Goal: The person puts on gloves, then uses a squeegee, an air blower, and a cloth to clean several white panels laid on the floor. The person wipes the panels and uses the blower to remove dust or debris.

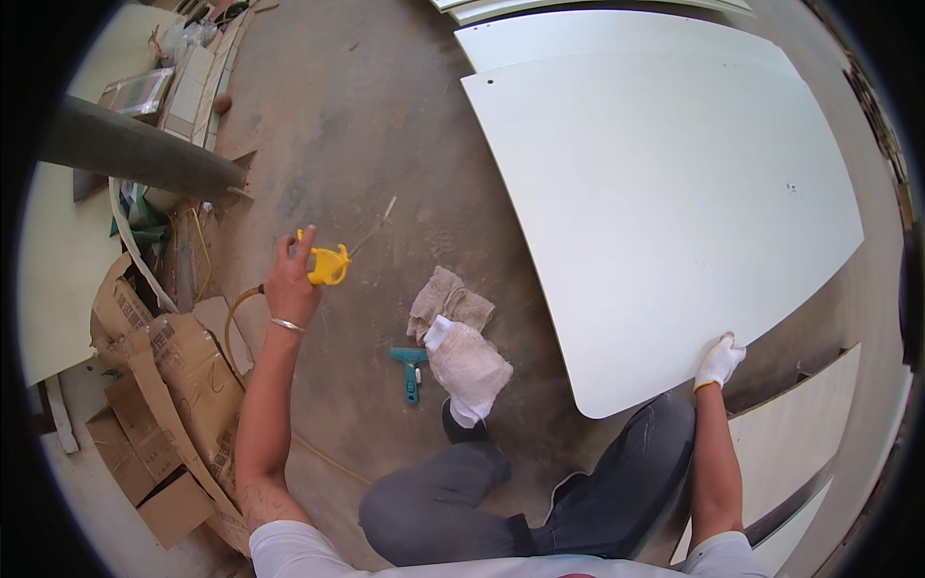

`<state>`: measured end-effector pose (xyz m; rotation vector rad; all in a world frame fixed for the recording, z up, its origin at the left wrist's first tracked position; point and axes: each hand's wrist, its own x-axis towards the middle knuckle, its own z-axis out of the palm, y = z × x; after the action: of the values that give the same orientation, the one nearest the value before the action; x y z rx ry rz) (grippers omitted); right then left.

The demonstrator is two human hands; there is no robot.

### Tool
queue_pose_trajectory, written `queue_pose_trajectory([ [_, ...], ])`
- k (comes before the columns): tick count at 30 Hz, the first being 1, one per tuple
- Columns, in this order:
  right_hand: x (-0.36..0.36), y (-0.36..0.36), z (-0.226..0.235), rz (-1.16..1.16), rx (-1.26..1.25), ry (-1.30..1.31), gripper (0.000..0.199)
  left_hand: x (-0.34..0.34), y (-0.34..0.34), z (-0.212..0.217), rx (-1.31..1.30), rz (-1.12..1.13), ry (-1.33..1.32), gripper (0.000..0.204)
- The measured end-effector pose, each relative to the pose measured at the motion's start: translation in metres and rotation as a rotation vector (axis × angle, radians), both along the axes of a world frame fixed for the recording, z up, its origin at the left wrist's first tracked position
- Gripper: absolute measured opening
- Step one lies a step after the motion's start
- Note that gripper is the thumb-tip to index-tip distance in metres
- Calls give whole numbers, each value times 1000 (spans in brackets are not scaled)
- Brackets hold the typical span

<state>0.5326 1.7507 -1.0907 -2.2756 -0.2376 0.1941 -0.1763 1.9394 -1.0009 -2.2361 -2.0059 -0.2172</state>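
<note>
My bare left hand (292, 287), a metal bangle at its wrist, grips a yellow air blow gun (330, 266). The gun's thin nozzle points away to the upper right, and a hose (229, 323) runs from its back end. On the right, my right hand (720, 362) in a white glove holds the near edge of a large white panel (674, 212); its fingers are partly hidden there. The panel has a rounded near corner and a small hole at its far left corner. A second white panel (617, 40) shows behind its far edge.
Two crumpled cloths (467, 361) and a teal scraper (410, 371) lie on the floor before my knees. Flattened cardboard boxes (183, 376) are heaped at the left, below a dark post (145, 149). More boards (795, 424) lie at the right.
</note>
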Motion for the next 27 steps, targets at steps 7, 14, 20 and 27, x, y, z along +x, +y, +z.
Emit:
queue_pose_trajectory([
  [7, -3, -4, 7, 22, 52, 58, 80, 160, -31, 85, -442, -94, 146, 38],
  [14, 2, -8, 8, 60, 68, 156, 83, 242, -11, 109, -415, 105, 278, 23],
  [20, 5, -15, 22, 118, -57, 229, 82, 302, -17, 129, -310, 102, 229, 23],
  [27, 2, -11, 31, 98, -133, 301, 87, 441, -99, 109, -481, -289, 233, 24],
])
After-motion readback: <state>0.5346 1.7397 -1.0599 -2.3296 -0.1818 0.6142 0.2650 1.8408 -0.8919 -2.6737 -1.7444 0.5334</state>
